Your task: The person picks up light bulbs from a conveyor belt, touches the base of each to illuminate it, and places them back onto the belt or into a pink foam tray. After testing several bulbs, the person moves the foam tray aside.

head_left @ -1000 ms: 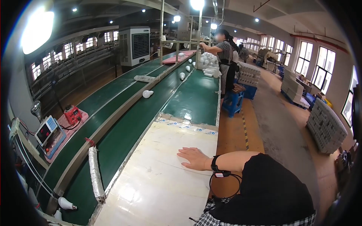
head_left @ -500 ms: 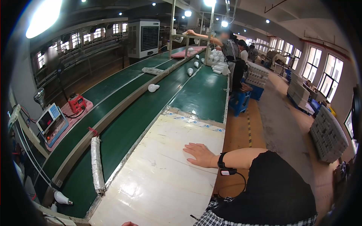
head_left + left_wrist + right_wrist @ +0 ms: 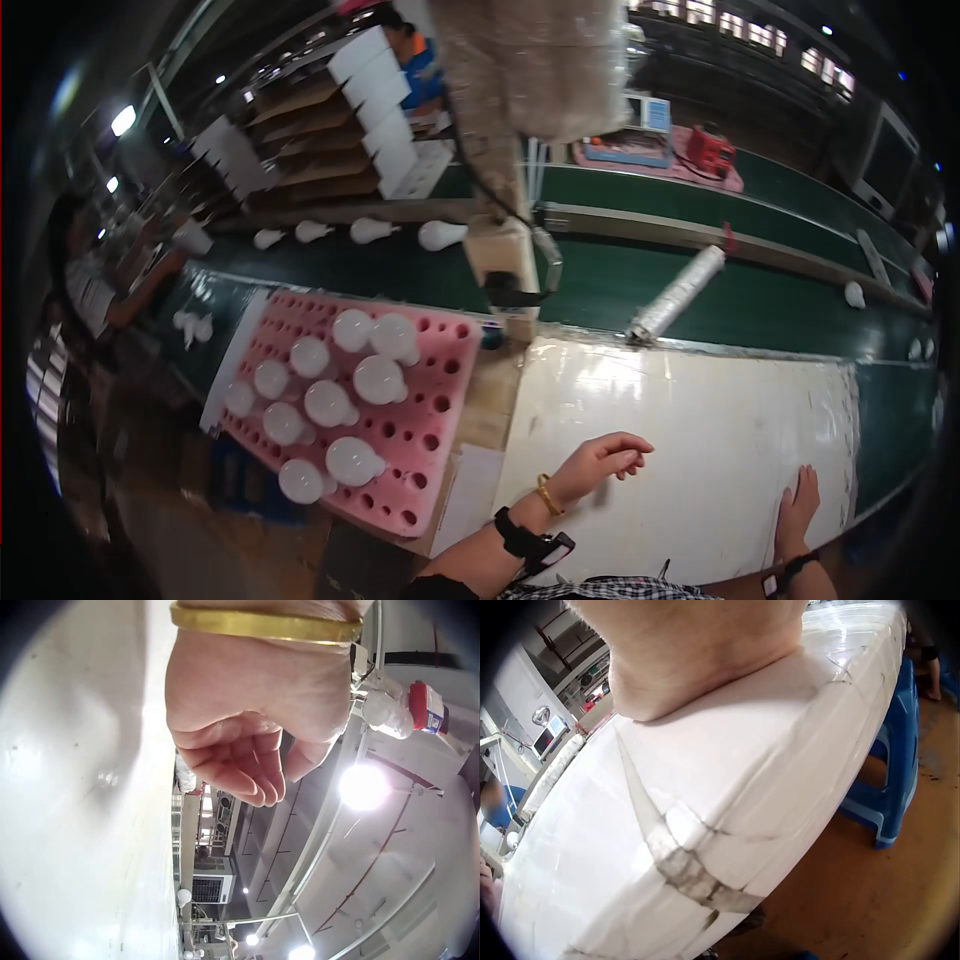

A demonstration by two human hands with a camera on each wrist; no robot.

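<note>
My left hand (image 3: 600,465) is over the white work surface (image 3: 680,420), left of its middle, with fingers loosely bent and nothing in them. The left wrist view shows the same hand (image 3: 247,727) from the palm side, below a yellow bracelet. Flat on the white surface near its right end lies my right hand (image 3: 797,510), fingers extended. In the right wrist view only the heel of that hand (image 3: 705,660) shows, resting on the surface; its fingers are hidden there.
A pink foam tray (image 3: 455,400) with several white bulbs (image 3: 355,461) stands left of the white surface. More bulbs (image 3: 442,235) lie on the green belt (image 3: 590,285) behind. A post (image 3: 505,260) and a wrapped roll (image 3: 680,292) are farther back. A person (image 3: 95,290) is at far left.
The head view has swung left, bringing the pink tray and post into view. My left hand, barely visible at the bottom edge before, now shows fully. My right hand still rests on the white surface.
</note>
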